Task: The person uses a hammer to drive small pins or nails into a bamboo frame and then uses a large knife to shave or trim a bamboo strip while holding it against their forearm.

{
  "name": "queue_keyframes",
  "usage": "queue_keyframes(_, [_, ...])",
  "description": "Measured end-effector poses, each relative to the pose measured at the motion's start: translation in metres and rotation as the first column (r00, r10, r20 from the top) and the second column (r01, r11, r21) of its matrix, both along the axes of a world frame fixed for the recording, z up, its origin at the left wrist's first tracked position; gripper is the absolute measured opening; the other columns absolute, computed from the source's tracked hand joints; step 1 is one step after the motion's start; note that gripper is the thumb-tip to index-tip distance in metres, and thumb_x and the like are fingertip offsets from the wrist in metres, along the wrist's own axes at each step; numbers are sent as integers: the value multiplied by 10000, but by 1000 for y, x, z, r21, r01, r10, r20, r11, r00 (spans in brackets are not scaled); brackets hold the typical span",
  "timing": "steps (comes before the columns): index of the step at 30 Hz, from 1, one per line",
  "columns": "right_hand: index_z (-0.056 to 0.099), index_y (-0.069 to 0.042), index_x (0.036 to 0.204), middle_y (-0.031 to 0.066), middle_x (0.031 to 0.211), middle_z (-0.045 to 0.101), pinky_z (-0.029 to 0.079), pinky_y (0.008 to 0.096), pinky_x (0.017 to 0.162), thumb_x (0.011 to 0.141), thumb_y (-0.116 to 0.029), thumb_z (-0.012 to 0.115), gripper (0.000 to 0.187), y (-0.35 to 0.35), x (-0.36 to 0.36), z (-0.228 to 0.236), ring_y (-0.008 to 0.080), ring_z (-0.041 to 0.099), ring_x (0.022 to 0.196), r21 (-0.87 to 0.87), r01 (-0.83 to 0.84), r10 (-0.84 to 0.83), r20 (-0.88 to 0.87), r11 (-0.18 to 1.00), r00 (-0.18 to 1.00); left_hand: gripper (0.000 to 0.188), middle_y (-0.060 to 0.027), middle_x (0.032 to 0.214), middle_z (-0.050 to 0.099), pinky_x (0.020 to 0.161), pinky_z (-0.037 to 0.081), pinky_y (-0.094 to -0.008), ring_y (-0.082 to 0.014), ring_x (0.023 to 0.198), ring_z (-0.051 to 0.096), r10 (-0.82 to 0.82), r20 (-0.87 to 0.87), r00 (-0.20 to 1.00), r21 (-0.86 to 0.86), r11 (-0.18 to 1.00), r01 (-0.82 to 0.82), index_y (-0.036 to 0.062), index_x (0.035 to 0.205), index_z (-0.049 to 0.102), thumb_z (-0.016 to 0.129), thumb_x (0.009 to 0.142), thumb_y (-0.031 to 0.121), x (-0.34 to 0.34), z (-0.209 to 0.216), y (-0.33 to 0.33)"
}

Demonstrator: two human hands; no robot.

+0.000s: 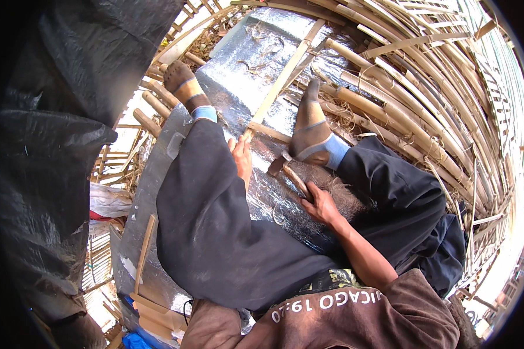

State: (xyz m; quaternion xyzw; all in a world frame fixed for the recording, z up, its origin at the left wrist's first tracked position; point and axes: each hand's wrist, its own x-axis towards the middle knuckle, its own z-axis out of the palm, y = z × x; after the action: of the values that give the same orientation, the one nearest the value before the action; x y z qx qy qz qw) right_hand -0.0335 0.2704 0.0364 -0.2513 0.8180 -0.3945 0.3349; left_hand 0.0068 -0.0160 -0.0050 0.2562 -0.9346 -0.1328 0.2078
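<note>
My right hand (320, 203) grips the wooden handle of a hammer (297, 180); its dark metal head lies close to my right foot, low over the shiny silver sheet (262, 200). My left hand (240, 157) is closed round the near end of a long pale bamboo strip (288, 71), which slants away between my feet. A shorter bamboo piece (269, 132) meets that strip close to my left fingers and reaches toward my right foot. Part of my left hand and its forearm are hidden behind my left knee.
Several bamboo poles (410, 125) lie stacked along the right, with loose shavings among them. Black plastic sheeting (46, 151) hangs at the left. Thick bamboo ends (147, 122) stick out beside my left leg. A thin stick (145, 253) and brown cardboard (156, 314) lie at the lower left.
</note>
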Motion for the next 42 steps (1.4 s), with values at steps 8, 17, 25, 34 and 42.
queue_keyframes(8, [490, -43, 1010, 262, 731, 599, 462, 535, 657, 849, -211, 666, 292, 2, -3, 2, 473, 608, 734, 8, -8, 8, 14, 1000, 1000, 226, -133, 818, 575, 735, 448, -471, -335, 809, 579, -11, -19, 1000, -2, 1000, 11, 41, 1044, 723, 638, 920, 210, -4, -3, 1])
queue_keyframes(17, [609, -51, 985, 132, 865, 576, 500, 416, 730, 846, -160, 687, 193, -67, -35, 63, 320, 582, 841, -123, -149, 57, -556, 981, 829, 230, -129, 801, 563, 722, 443, -469, -330, 795, 575, 9, -40, 999, 9, 1000, -9, 41, 1048, 727, 639, 918, 209, -6, -6, 6])
queue_keyframes(25, [626, -64, 876, 132, 806, 617, 416, 435, 796, 842, -217, 590, 161, -153, -102, 15, 289, 643, 799, 245, -160, 290, -725, 956, 625, 234, -144, 807, 532, 670, 425, -414, -315, 751, 540, -1, -75, 997, -27, 1000, -1, -5, 1049, 717, 665, 910, 176, -3, 2, 1])
queue_keyframes(34, [690, -105, 807, 119, 788, 651, 421, 422, 773, 824, -232, 626, 143, -155, -110, 6, 273, 666, 746, 240, -142, 273, -708, 960, 651, 237, -144, 802, 532, 663, 423, -414, -314, 744, 540, -1, -57, 998, -1, 1000, 0, -2, 1048, 719, 665, 911, 183, -7, -4, 7])
queue_keyframes(42, [695, -92, 818, 149, 853, 660, 413, 453, 791, 866, -244, 592, 190, -171, -107, 11, 296, 673, 745, 297, -126, 303, -688, 947, 660, 239, -145, 798, 532, 657, 422, -415, -313, 738, 540, -1, -43, 999, -9, 1000, 1, 0, 1048, 721, 665, 913, 189, -1, 5, 1])
